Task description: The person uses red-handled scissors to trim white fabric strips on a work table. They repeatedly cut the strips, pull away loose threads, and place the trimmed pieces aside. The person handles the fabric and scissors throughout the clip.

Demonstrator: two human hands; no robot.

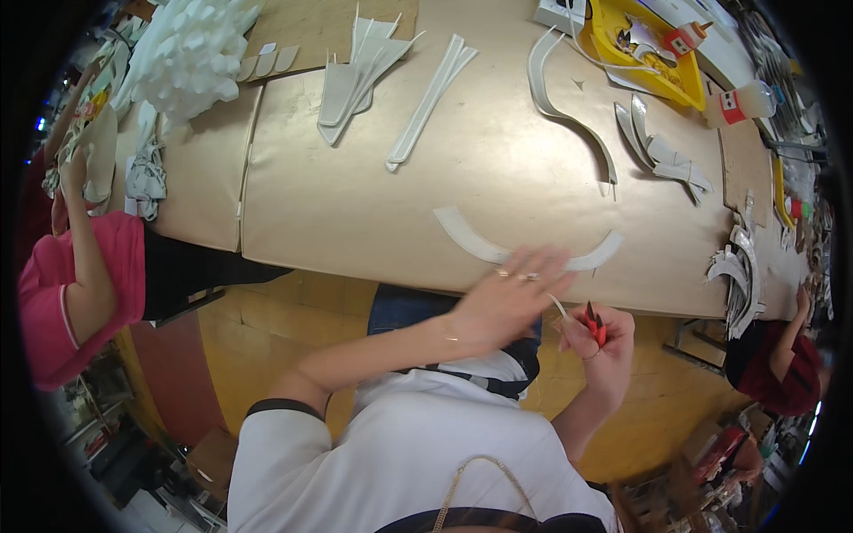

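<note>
A curved white strip (471, 240) lies near the table's front edge, its ends bending away from me. My left hand (506, 298) reaches across its middle, fingers stretched out, slightly blurred and wearing rings; it hides that part of the strip. Just right of it, over the table edge, my right hand (609, 351) is closed around small red-handled snips (594, 327) with dark tips. Beside its thumb and fingertips a thin pale strip (560, 307) sticks up toward my left hand.
Farther back lie flat white pieces (362, 84), long narrow strips (428, 107), a curved band (569, 111) and a tied bundle (671, 164). A yellow tray (613, 67) and a bottle (742, 104) stand back right. Co-workers sit at left (84, 284) and right (773, 369).
</note>
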